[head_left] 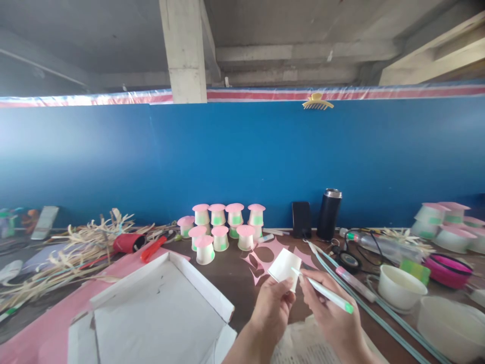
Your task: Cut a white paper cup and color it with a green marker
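My left hand [272, 309] is closed around a small white paper cup [285, 265], tilted in front of me. In my right hand [330, 311] is a slim white marker pen [328, 291] with a green end, its tip at the cup's right side. No mark can be made out on the cup. Just behind lies a pink paper sheet [267, 253] with round holes cut from it. Several white cups [220, 238] with pink disc tops and green patches stand upside down farther back. Below my hands is a printed paper [306, 344].
A white open box [151, 308] lies at left beside wood-like strips [91, 242] and a red-handled tool [153, 248]. At right are a black flask [329, 215], a phone [301, 219], pale blue tubes [364, 303] and white bowls [402, 287]. A blue partition [242, 151] stands behind.
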A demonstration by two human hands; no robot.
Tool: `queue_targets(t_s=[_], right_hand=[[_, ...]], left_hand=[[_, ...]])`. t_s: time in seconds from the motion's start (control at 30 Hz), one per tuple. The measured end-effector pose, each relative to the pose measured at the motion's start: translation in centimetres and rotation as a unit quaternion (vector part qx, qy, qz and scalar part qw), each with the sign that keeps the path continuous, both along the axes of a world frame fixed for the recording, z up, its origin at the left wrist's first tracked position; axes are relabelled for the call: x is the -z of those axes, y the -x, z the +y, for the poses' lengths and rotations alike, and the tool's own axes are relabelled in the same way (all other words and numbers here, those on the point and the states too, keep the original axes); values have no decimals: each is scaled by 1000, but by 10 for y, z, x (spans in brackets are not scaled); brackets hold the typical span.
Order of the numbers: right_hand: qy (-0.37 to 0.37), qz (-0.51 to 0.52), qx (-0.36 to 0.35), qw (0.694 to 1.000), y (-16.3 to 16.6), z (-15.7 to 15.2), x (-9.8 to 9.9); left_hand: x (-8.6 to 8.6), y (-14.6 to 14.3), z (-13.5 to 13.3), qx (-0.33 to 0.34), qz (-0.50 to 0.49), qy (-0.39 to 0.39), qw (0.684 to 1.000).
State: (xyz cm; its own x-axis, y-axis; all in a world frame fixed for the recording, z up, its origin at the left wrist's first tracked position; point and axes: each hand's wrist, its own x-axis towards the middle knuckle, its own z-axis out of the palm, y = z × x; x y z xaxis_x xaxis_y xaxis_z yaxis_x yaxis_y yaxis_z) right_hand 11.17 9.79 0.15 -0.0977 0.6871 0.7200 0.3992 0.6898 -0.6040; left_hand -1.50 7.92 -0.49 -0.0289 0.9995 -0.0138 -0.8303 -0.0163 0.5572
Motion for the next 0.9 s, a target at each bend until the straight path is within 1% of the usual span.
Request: queue_targets(t_s=[0.27, 0.53, 0.7, 0.9], right_hand=[[-17, -7, -9, 1000, 1, 0, -2], [-7, -30, 5, 1000, -1, -2, -4], [-27, -38, 18, 999, 1, -2, -7], [-38, -45, 16, 998, 2, -1, -8]], left_hand=[[2, -1, 2, -8, 18, 5, 1000], [-3, -2, 0, -5, 45, -6, 999], [-5, -3, 0, -8, 58, -4, 998], [-3, -4, 0, -19, 57, 9, 998]])
